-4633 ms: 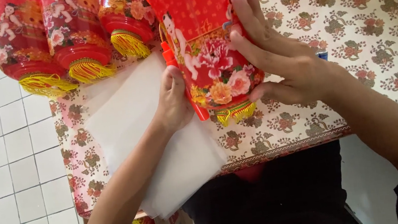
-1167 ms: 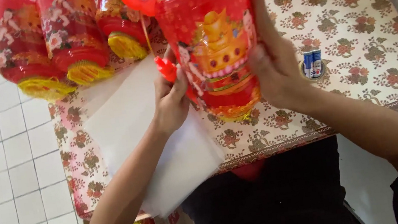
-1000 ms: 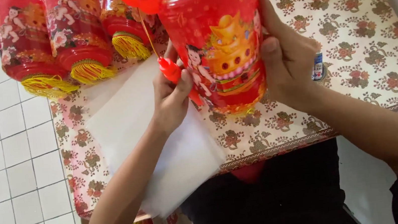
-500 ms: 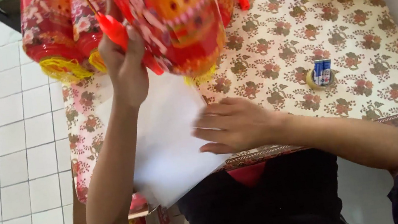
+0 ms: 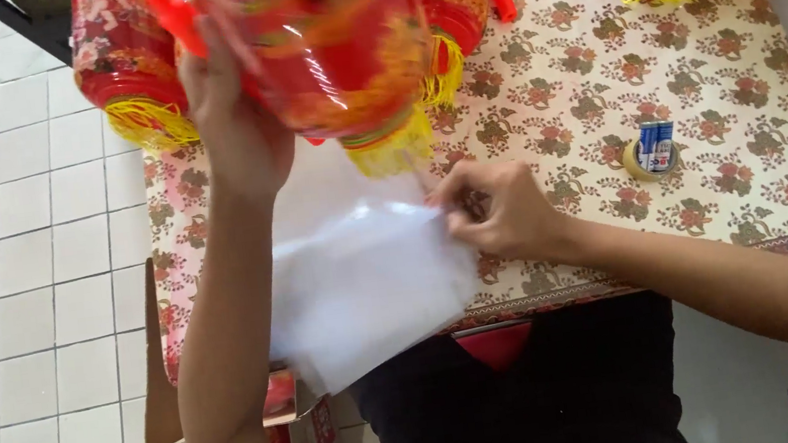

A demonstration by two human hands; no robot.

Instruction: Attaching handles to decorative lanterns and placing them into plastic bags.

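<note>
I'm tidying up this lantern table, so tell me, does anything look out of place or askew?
Mostly the stack of clear plastic bags: it lies skewed and overhangs the near table edge above an open cardboard box on the floor. The right hand pinches its top corner while the left hand holds a red lantern aloft. Nothing looks spilled or damaged.

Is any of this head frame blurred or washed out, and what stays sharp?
Head view: the red lantern raised in the left hand is motion-smeared, its print unreadable; the clear plastic bags under the right hand glare nearly white; the floral tablecloth and tape roll stay sharp under even light.
</note>
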